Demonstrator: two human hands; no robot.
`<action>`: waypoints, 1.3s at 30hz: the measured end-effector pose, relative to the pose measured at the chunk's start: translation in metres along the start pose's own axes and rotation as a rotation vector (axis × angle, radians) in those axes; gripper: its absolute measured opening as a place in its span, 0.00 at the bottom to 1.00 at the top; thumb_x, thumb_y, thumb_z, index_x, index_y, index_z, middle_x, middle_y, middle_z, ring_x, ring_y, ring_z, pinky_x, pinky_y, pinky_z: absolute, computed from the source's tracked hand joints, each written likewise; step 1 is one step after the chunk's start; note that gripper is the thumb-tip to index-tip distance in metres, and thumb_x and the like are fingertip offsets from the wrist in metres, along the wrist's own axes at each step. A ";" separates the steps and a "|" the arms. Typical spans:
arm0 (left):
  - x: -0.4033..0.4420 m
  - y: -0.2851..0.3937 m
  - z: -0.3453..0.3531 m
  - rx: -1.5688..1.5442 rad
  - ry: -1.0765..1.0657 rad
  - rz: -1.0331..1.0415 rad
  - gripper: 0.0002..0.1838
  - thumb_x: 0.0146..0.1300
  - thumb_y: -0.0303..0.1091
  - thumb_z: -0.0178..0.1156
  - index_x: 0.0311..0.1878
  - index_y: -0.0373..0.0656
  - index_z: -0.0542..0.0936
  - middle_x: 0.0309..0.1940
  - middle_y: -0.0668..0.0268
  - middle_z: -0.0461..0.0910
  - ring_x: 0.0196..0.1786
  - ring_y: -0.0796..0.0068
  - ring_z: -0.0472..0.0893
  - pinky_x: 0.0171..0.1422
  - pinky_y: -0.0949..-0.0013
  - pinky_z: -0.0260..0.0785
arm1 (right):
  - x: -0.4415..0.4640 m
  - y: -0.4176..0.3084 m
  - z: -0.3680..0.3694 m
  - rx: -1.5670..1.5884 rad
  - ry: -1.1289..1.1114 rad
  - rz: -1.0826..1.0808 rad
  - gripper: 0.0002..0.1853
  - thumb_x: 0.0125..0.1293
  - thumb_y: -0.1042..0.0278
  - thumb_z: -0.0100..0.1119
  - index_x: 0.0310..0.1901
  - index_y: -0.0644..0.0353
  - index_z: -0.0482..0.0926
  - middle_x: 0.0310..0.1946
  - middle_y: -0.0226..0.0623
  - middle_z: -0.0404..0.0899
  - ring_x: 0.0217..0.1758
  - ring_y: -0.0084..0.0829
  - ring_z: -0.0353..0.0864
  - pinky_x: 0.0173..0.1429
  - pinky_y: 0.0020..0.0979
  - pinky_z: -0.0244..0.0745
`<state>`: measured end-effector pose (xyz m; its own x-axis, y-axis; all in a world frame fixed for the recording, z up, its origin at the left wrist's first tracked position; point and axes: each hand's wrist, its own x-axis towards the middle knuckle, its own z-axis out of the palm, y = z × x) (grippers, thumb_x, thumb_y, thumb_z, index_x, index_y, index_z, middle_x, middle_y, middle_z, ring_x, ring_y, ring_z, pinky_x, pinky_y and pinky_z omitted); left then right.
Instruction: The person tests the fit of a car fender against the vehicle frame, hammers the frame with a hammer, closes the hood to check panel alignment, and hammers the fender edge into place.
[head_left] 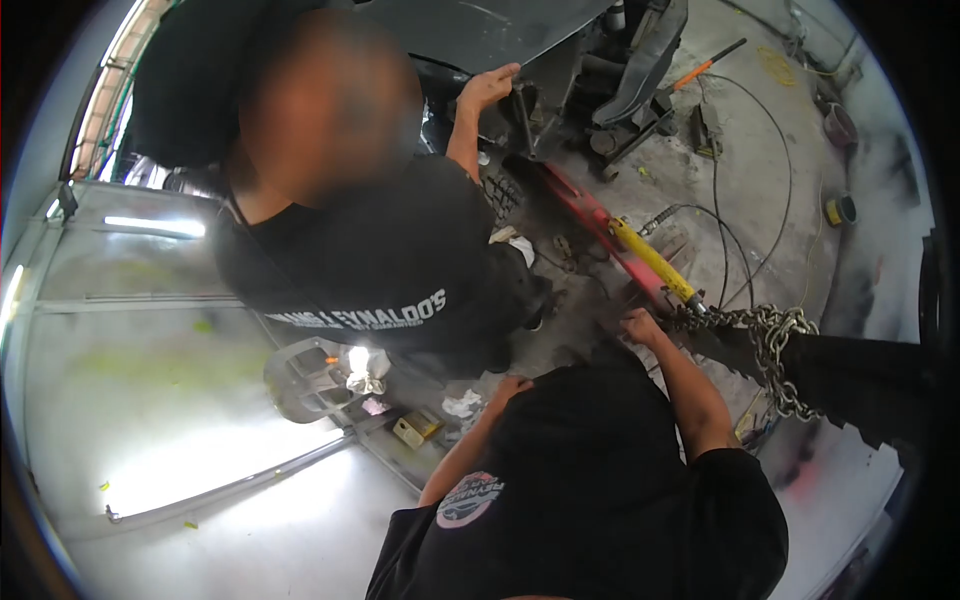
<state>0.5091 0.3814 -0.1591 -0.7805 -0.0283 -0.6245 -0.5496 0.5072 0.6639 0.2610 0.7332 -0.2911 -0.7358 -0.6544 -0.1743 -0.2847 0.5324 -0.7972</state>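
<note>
My left hand (514, 388) is at my waist, against the dark shirt (590, 470). Most of its fingers are hidden there. My right hand (641, 328) is curled closed in front of me, near the lower end of a red steel beam (590, 215). What it holds, if anything, is too small to make out. A yellow hydraulic ram (655, 262) lies along the beam, with a hose (675, 210) at its side. Just right of that hand, a heavy chain (780, 345) wraps a dark notched post (850, 385).
A co-worker in a black shirt (370, 260) stands close at left, a hand (490, 88) by the dark vehicle panel (480, 30). An orange-handled jack (705, 65) and a can (840, 210) are beyond. A stool (300, 380) and a yellow container (417, 428) are left.
</note>
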 end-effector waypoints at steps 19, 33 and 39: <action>0.016 -0.158 0.008 0.307 -0.118 -0.096 0.27 0.67 0.55 0.64 0.43 0.35 0.87 0.37 0.43 0.86 0.47 0.42 0.86 0.50 0.48 0.73 | -0.048 0.030 0.080 -0.248 0.070 -0.101 0.17 0.67 0.60 0.58 0.38 0.68 0.87 0.34 0.54 0.86 0.42 0.48 0.89 0.46 0.44 0.82; -0.004 -0.058 -0.032 0.064 -0.222 0.028 0.22 0.74 0.48 0.60 0.53 0.35 0.83 0.52 0.49 0.84 0.52 0.55 0.85 0.54 0.58 0.73 | -0.066 0.004 0.070 0.176 -0.028 0.239 0.18 0.66 0.67 0.58 0.52 0.68 0.87 0.41 0.53 0.89 0.41 0.45 0.91 0.44 0.41 0.86; 0.001 -0.033 -0.041 0.069 -0.371 0.078 0.28 0.75 0.52 0.56 0.65 0.37 0.72 0.65 0.51 0.69 0.65 0.60 0.71 0.66 0.56 0.63 | -0.008 -0.054 0.018 0.001 0.127 0.315 0.18 0.62 0.62 0.61 0.46 0.69 0.87 0.46 0.62 0.85 0.53 0.58 0.84 0.59 0.46 0.79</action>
<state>0.5141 0.3293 -0.1646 -0.6513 0.3203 -0.6879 -0.4614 0.5526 0.6941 0.2933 0.6997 -0.2569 -0.8584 -0.3852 -0.3387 -0.0305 0.6975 -0.7160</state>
